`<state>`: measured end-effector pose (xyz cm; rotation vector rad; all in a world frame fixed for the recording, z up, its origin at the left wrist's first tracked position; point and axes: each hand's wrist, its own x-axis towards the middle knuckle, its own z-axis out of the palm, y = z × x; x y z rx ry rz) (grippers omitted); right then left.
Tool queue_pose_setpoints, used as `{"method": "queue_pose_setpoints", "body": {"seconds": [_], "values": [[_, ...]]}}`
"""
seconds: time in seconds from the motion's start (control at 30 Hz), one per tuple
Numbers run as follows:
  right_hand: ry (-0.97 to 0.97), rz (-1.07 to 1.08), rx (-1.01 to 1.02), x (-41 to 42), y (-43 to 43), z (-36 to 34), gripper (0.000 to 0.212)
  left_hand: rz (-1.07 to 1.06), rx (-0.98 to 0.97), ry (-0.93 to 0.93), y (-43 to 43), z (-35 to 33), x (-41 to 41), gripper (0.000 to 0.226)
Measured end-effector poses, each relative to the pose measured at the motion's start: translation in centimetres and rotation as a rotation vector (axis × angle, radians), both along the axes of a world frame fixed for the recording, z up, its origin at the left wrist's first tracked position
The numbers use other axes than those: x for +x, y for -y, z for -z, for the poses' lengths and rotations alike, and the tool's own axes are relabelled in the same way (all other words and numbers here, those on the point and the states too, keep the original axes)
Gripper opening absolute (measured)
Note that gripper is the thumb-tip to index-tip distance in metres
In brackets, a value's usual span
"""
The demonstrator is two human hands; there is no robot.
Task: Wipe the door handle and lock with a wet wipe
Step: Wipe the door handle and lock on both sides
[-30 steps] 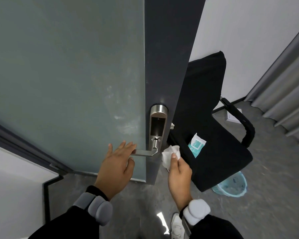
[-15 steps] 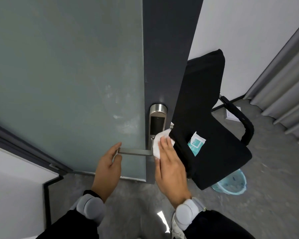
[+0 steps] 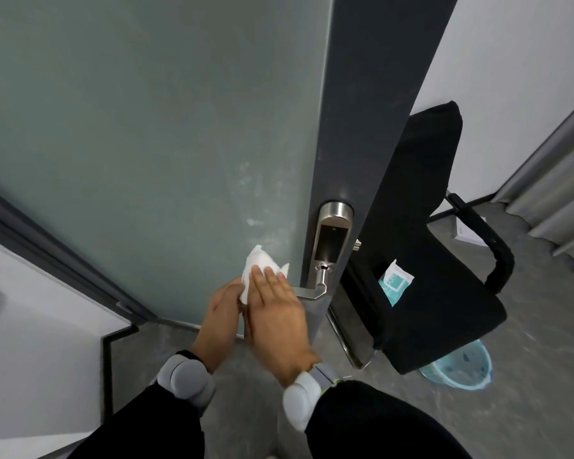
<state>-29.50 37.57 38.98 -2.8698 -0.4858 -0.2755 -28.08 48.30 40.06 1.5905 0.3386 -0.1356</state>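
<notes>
We are in the handle-wiping step. Our right hand (image 3: 274,313) lies over the free end of the door handle (image 3: 309,292), fingers extended and close together, pressing the wet wipe (image 3: 257,270) against the lever. The wipe is bunched, with its white folds projecting above and to the left of the fingertips. Our left hand (image 3: 221,313) sits just beside the right, on its left, at the tip of the lever; its fingers are curled toward the wipe, but we cannot tell whether they grip the lever, the wipe, or both, because the right hand covers the contact point.

Only the short stretch of the handle near its pivot is exposed. The lock (image 3: 332,241), a brushed-metal plate with a dark panel, stands directly above that pivot on the dark door edge (image 3: 371,127), and nothing is touching it.

In our judgement, the lock remains to be wiped. The next move calls for drawing the wipe along the lever toward the pivot, then lifting it onto the lock plate and working around the spindle, while the left hand steadies the lever against rotation.
</notes>
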Motion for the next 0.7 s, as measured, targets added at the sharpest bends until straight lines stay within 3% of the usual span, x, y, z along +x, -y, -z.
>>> {"method": "queue_pose_setpoints", "body": {"seconds": [0.2,0.3,0.4,0.43,0.5,0.6,0.63,0.7], "values": [[0.08,-0.051,-0.033,-1.3,4.8,0.3,0.057,0.062,-0.049,-0.081,-0.1,0.5,-0.1,0.034],[0.134,-0.024,-0.023,-2.9,9.9,0.6,0.06,0.093,-0.041,-0.035,0.3,0.2,-0.4,0.036],[0.053,0.077,0.037,-3.5,11.4,1.0,0.057,0.101,-0.011,0.005,0.7,0.2,-0.5,0.04],[0.001,0.16,0.147,-3.8,11.2,1.4,0.047,0.114,0.012,0.022,0.8,0.3,-0.6,0.041],[-0.169,0.353,0.643,-4.2,9.8,1.0,0.03,0.134,0.051,0.055,0.9,0.6,-0.6,0.041],[-0.417,0.618,1.636,-3.9,7.1,0.0,0.036,0.153,0.069,0.066,0.9,0.9,-0.6,0.041],[-0.485,0.671,1.883,-3.6,6.4,-0.2,0.034,0.156,0.069,0.073,0.8,1.0,-0.5,0.041],[-0.58,0.742,2.189,-3.2,5.1,-0.6,0.037,0.158,0.074,0.08,0.6,1.2,-0.5,0.041]]}}
